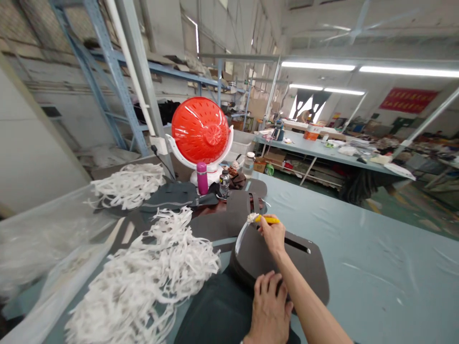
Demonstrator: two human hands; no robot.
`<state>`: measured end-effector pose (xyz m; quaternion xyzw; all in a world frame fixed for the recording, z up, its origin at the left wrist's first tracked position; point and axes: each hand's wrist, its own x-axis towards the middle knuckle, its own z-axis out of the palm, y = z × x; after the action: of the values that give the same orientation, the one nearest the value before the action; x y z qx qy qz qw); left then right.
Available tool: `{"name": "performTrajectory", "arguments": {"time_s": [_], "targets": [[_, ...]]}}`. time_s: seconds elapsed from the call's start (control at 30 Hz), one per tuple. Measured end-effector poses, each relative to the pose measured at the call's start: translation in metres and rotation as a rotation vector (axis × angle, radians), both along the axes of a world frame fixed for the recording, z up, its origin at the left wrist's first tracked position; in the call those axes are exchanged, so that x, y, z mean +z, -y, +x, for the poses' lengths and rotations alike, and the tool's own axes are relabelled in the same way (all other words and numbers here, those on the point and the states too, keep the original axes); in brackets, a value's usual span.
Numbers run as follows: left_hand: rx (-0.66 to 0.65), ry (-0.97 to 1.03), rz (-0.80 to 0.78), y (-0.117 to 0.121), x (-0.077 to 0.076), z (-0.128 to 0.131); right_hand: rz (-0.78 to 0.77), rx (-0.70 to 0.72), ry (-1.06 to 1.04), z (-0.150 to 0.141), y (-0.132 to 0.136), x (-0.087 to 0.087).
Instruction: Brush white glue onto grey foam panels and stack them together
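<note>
A yellow-handled brush with a whitish, clotted tip is pinched in my right hand. Its tip meets the upper left corner of a dark grey, round-cornered panel, which has a long slot and lies on top of a thick stack. A wet-looking white strip runs along the panel's left edge. My left hand rests palm down with fingers spread at the panel's near edge, below my right forearm. Dark green material lies under and beside it.
A big heap of white strips covers the table's left side, with a smaller heap behind. Farther back stand a red dish heater, a pink flask and a bottle. More grey panels lie beyond the stack.
</note>
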<state>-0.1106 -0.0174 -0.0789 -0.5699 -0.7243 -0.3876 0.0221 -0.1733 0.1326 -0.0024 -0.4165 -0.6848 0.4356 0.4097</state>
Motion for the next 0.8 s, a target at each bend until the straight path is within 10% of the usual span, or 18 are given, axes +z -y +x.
{"name": "performTrajectory", "arguments": {"time_s": [0.17, 0.43, 0.8], "targets": [[0.038, -0.017, -0.020, 0.002, 0.005, 0.004, 0.069, -0.145, 0.115, 0.026, -0.025, 0.002], [-0.004, -0.129, -0.082, 0.009, 0.028, 0.004, 0.101, -0.653, 0.404, 0.201, -0.039, 0.002], [-0.119, 0.066, -0.145, 0.011, 0.048, -0.001, 0.277, -0.699, 0.439, 0.243, 0.108, 0.005]]}}
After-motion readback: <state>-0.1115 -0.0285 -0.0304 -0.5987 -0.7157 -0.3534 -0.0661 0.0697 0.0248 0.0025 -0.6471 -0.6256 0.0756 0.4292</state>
